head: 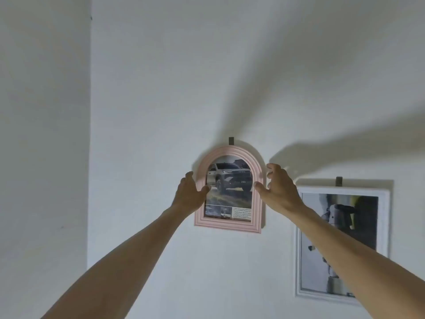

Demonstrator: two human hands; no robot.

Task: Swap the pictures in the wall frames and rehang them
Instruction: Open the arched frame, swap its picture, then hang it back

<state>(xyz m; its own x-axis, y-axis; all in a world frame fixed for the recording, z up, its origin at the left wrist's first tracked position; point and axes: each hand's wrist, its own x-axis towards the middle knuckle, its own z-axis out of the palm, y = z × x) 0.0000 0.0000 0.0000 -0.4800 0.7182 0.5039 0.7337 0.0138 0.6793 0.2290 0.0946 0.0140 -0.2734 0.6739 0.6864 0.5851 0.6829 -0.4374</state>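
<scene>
Pink arched frame (230, 223) on hook (231, 140): our left hand (190, 194) gripped its nine o'clock edge, right hand (277, 187) spread, untouching at three; we judged one-sided lifting might tilt and drop it.

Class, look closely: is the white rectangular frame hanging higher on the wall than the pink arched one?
No, the white frame hangs lower, to the right of the pink frame.

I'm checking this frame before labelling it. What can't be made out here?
- Head view: pink arched frame, left edge hidden behind left hand.
- White frame, lower picture covered by the right forearm.
- Caption text in the car picture: too small.
- Right hand: contact with frame unclear.
</scene>
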